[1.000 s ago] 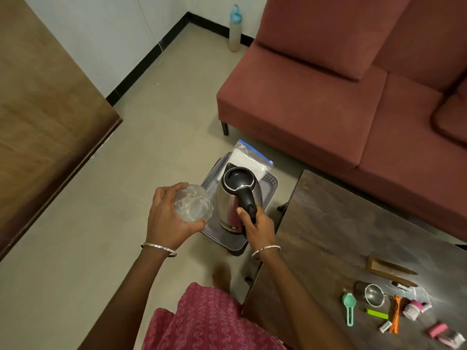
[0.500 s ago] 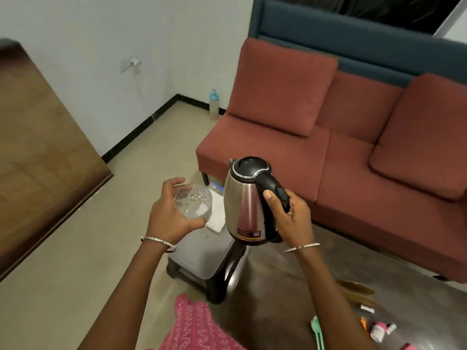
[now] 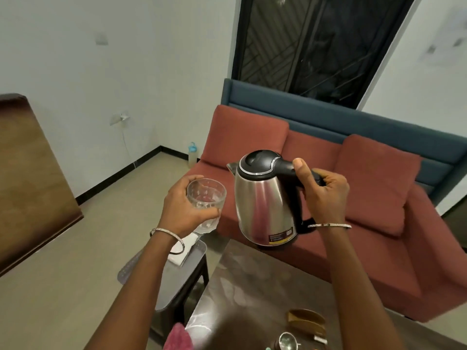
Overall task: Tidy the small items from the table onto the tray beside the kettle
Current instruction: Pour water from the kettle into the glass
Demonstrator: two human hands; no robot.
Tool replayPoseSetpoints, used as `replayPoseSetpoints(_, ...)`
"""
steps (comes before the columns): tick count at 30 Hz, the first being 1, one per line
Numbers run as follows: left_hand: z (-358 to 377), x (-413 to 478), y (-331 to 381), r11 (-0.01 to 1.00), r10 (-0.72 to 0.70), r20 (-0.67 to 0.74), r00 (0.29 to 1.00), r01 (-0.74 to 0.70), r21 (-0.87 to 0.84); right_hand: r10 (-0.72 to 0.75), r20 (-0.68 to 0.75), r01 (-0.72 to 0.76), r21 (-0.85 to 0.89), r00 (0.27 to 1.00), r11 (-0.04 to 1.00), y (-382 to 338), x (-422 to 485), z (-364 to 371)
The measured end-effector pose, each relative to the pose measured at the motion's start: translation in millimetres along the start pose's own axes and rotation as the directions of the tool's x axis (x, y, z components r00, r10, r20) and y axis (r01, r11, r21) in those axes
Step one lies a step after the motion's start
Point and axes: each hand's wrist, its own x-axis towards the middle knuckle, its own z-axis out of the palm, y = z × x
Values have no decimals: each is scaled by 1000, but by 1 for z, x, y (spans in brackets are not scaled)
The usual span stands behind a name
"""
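My right hand (image 3: pixel 322 192) grips the black handle of a steel kettle (image 3: pixel 262 205), held upright in the air above the dark table (image 3: pixel 242 294), its spout pointing left. My left hand (image 3: pixel 182 208) holds a clear empty glass (image 3: pixel 206 198) just left of the spout, apart from it. Below my left forearm, the grey tray (image 3: pixel 177 274) rests on a small black stool, with a white plastic bag (image 3: pixel 184 248) lying on it. At the table's near edge I see a small metal strainer (image 3: pixel 288 341) and a wooden holder (image 3: pixel 307 320); other small items are cut off.
A red sofa (image 3: pixel 366 223) with a blue back runs behind the table. A wooden panel (image 3: pixel 27 178) stands at the left. A bottle (image 3: pixel 192 155) stands on the floor by the wall. Open beige floor (image 3: pixel 75 274) lies left of the tray.
My right hand has lifted the kettle off the tray and up to chest height. My left hand has risen with the glass beside it. My view has tilted upward.
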Motion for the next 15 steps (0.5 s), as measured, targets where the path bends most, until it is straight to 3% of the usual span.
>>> replayPoseSetpoints(7,19,-31,42,994,25,34,999,-21,-110,-92,-14,91,-22,996,996,-30,33,-66)
replayPoseSetpoints(15,23,-43,71,984,68,114,991,-48,-169,-152,132,159,-44,979,986,-65,60,-99)
